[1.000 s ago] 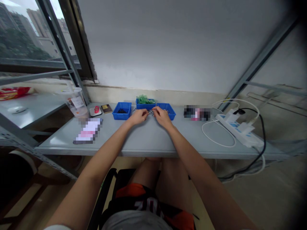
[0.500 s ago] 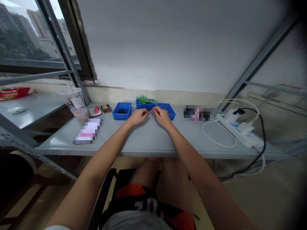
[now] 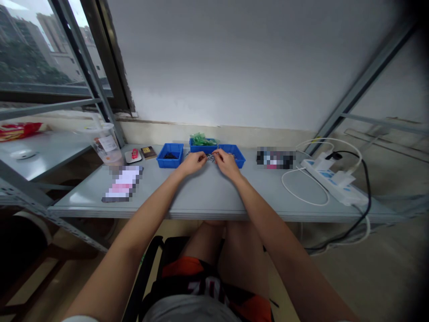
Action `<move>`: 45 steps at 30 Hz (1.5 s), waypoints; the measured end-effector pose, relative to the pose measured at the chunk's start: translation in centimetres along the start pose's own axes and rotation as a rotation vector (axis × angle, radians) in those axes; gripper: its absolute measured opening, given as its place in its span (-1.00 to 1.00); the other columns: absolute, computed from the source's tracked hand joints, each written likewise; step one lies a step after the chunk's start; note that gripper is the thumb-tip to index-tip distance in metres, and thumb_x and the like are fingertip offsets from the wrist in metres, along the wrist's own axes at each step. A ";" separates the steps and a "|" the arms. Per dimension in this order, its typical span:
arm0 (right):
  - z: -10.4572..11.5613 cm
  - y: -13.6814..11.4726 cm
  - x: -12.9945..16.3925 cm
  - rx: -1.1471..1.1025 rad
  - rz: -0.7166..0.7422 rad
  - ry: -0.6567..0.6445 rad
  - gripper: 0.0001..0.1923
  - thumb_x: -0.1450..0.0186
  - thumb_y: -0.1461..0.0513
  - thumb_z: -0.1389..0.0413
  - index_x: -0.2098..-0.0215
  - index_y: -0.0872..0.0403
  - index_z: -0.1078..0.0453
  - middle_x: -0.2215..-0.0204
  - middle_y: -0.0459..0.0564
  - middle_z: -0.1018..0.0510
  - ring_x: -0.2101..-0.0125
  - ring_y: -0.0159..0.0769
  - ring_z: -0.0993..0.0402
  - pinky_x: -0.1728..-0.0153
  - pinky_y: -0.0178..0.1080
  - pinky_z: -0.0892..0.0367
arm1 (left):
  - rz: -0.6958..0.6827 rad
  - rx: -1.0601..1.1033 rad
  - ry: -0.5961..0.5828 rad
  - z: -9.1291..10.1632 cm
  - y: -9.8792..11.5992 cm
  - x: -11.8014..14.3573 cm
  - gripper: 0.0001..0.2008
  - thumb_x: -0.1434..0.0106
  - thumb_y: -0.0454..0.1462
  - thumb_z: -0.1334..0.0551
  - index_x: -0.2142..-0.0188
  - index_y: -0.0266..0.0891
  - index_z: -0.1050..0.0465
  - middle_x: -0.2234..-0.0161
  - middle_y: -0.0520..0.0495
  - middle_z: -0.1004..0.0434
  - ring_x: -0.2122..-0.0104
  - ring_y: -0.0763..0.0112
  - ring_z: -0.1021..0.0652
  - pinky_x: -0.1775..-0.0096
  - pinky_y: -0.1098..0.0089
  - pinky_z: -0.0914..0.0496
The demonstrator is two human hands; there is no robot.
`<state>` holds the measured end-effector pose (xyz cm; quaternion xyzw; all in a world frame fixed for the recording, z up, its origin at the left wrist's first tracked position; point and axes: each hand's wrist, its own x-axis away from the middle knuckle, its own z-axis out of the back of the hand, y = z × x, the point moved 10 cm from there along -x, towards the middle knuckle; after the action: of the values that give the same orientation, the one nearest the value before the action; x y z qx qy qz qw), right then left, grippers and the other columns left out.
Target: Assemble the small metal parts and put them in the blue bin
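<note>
- left hand [image 3: 192, 163] and right hand [image 3: 227, 163] meet at the far middle of the table [image 3: 208, 197], fingertips almost touching
- between them a small metal part [image 3: 211, 157], shiny, too small to say what it is; both hands pinch it, left from its left side, right from its right side
- fingers of both hands curled and closed on the part, thumbs on top; part sits just above the table, right in front of the middle bin
- three blue bins along the back edge: left bin [image 3: 170, 155] with dark small bits inside, middle bin [image 3: 203, 145] with green stuff piled up, right bin [image 3: 234, 153] partly hidden by right hand, contents can't tell
- left of the bins: small dark box [image 3: 149, 152], white pad with a red thing on it [image 3: 133, 155], clear plastic cup [image 3: 105, 143] with a label
- blurred flat thing [image 3: 122, 183] lies on the table's left part, near the front edge
- blurred patch [image 3: 275, 158] right of the bins
- white power strip [image 3: 335, 181] at the table's right end, white cable [image 3: 303, 190] looped beside it, black cable [image 3: 367, 188] running off the edge
- window [image 3: 36, 49] at left, grey wall [image 3: 234, 62] behind the table
- person's knees and a black chair [image 3: 150, 264] show under the table edge
</note>
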<state>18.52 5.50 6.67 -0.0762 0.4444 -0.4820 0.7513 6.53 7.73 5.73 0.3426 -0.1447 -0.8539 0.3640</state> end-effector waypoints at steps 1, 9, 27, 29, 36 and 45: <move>0.0 0.0 0.0 -0.002 0.001 -0.001 -0.75 -0.38 0.15 0.03 0.17 0.07 -0.44 0.54 -0.08 -0.50 0.50 -0.33 -0.39 0.34 -0.29 -0.24 | -0.001 0.001 0.002 0.0 0.0 0.0 -0.79 -0.28 -0.26 -0.10 0.35 -0.30 -0.47 0.45 -0.07 -0.54 0.46 0.40 -0.46 0.34 0.41 -0.28; 0.0 0.1 0.0 -0.020 0.000 -0.001 -0.75 -0.37 0.15 0.04 0.19 0.06 -0.43 0.55 -0.10 -0.48 0.51 -0.33 -0.38 0.34 -0.29 -0.23 | 0.017 0.008 -0.002 0.2 0.2 0.2 -0.82 -0.27 -0.28 -0.11 0.37 -0.29 -0.46 0.47 -0.06 -0.53 0.47 0.41 -0.45 0.36 0.43 -0.28; -0.4 0.7 -0.1 0.009 -0.017 -0.020 -0.75 -0.38 0.15 0.04 0.16 0.07 -0.43 0.53 -0.09 -0.49 0.49 -0.32 -0.39 0.33 -0.29 -0.22 | 0.041 -0.021 0.011 0.3 0.0 0.2 -0.79 -0.30 -0.25 -0.10 0.39 -0.28 -0.43 0.50 -0.04 -0.50 0.50 0.42 -0.42 0.39 0.42 -0.24; -0.4 0.7 -0.1 0.022 -0.010 -0.023 -0.76 -0.37 0.16 0.04 0.17 0.06 -0.43 0.54 -0.10 -0.49 0.49 -0.31 -0.39 0.33 -0.29 -0.22 | 0.045 -0.022 0.022 0.4 -0.1 0.1 -0.79 -0.30 -0.25 -0.10 0.38 -0.28 -0.43 0.50 -0.04 -0.50 0.50 0.41 -0.42 0.39 0.42 -0.25; -0.6 1.1 0.0 0.026 -0.031 -0.040 -0.79 -0.37 0.18 0.03 0.19 0.04 -0.43 0.56 -0.12 -0.48 0.49 -0.31 -0.40 0.33 -0.29 -0.23 | 0.040 -0.013 0.038 0.8 -0.1 0.1 -0.81 -0.30 -0.26 -0.11 0.35 -0.29 -0.45 0.50 -0.05 -0.51 0.47 0.39 -0.44 0.37 0.41 -0.27; -1.1 1.5 0.0 0.016 -0.028 -0.062 -0.79 -0.36 0.18 0.02 0.20 0.07 -0.43 0.57 -0.12 -0.48 0.50 -0.33 -0.39 0.34 -0.30 -0.23 | 0.020 -0.036 0.047 0.7 -0.1 0.1 -0.80 -0.29 -0.26 -0.11 0.33 -0.30 -0.47 0.40 -0.10 -0.55 0.41 0.38 -0.47 0.30 0.39 -0.29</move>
<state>18.69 6.56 5.21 -0.0914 0.4159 -0.4935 0.7584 5.93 7.74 6.18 0.3543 -0.1239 -0.8446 0.3818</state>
